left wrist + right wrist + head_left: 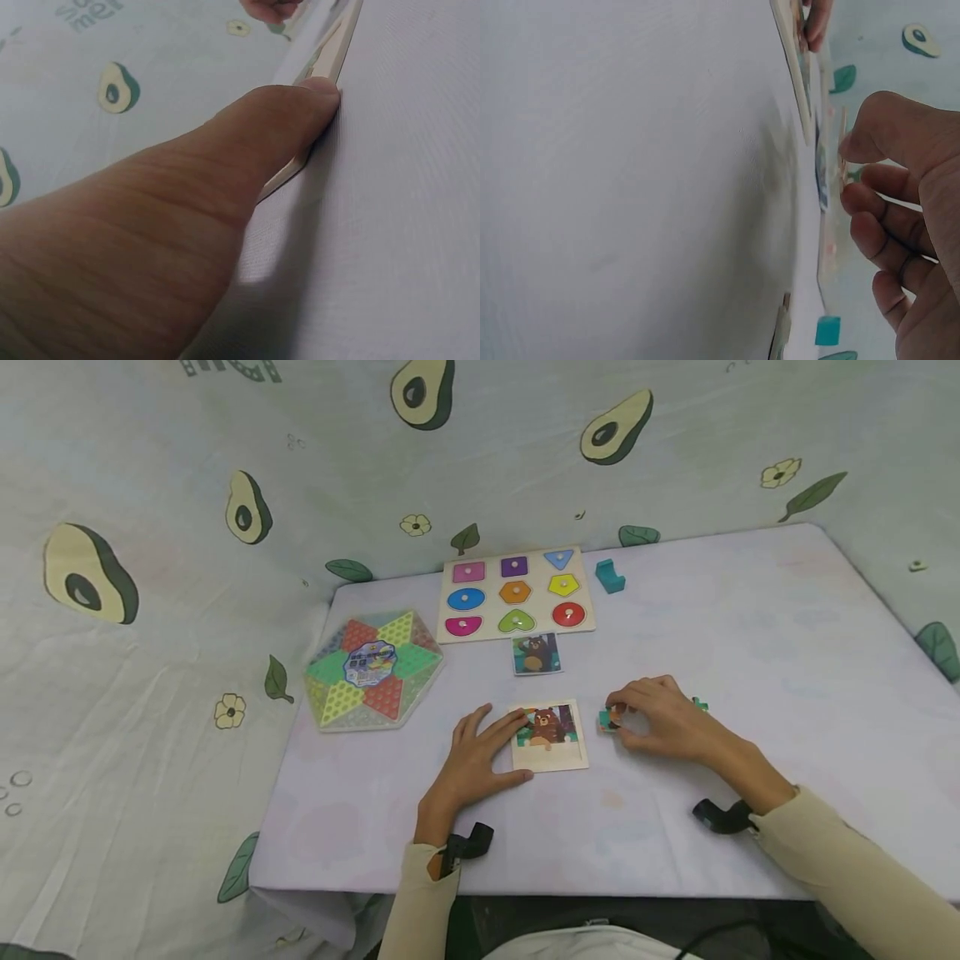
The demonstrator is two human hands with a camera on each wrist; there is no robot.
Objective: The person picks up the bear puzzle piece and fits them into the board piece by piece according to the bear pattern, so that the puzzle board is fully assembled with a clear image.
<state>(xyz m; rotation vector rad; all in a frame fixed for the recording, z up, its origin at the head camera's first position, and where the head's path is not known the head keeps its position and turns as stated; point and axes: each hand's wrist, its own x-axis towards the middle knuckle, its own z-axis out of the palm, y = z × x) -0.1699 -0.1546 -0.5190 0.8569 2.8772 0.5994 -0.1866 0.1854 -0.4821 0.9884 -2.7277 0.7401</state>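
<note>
A small wooden jigsaw tray with a brown bear picture lies at the middle of the table, its upper part filled and bare wood showing below. My left hand rests on its left side, fingers stretched over the picture and thumb against the near edge. To the right of the tray, my right hand pinches a jigsaw piece between thumb and fingers. In the right wrist view the thin piece is seen edge-on, above the cloth. Another green jigsaw piece lies partly hidden behind the right hand.
Beyond the tray sits a bear picture card, touching or close to a wooden shape board. A teal block stands right of that board. A hexagonal board-game box lies at the left. The table's near edge runs before me.
</note>
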